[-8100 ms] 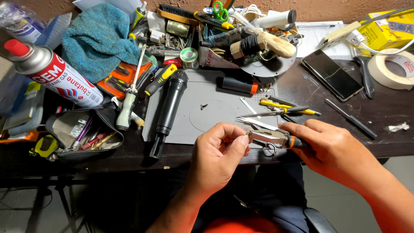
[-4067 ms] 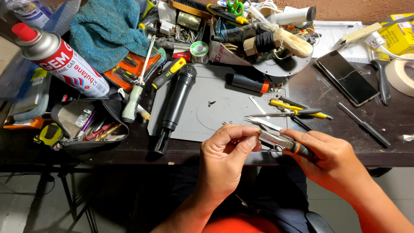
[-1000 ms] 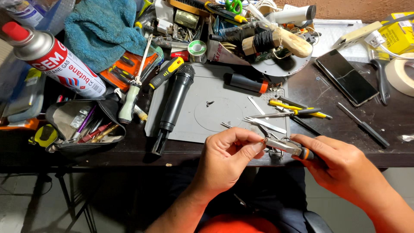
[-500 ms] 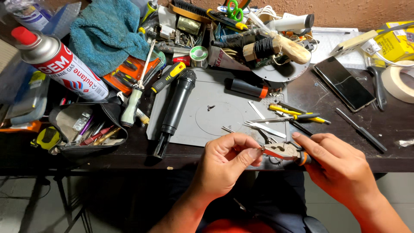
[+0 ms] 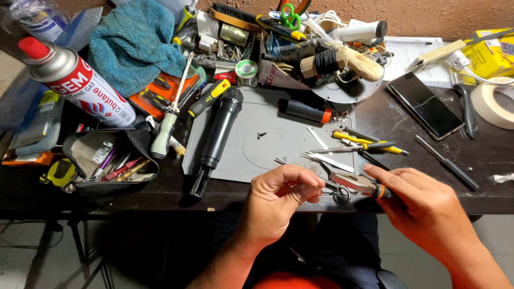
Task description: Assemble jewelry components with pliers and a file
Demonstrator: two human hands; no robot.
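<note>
My left hand (image 5: 281, 199) is curled at the near edge of the desk, its fingertips pinched on a small part that I cannot make out. My right hand (image 5: 420, 206) grips orange-handled pliers (image 5: 356, 183), whose jaws point left toward the left fingertips. Both hands hover over the front edge of a grey work mat (image 5: 267, 142). A black microphone (image 5: 217, 140) lies on the mat's left side. Tweezers (image 5: 326, 159) and a yellow-handled tool (image 5: 364, 142) lie just beyond the pliers.
A red and silver gas can (image 5: 75, 83) lies at the left beside a teal cloth (image 5: 134, 45). An open pouch of tools (image 5: 110, 160), a phone (image 5: 425, 104), a tape roll (image 5: 495, 101) and a heap of tools at the back crowd the desk.
The hands stay together at the desk's front edge with the pliers held throughout. The view has shifted slightly; the pliers' jaws now sit closer to the left fingertips.
</note>
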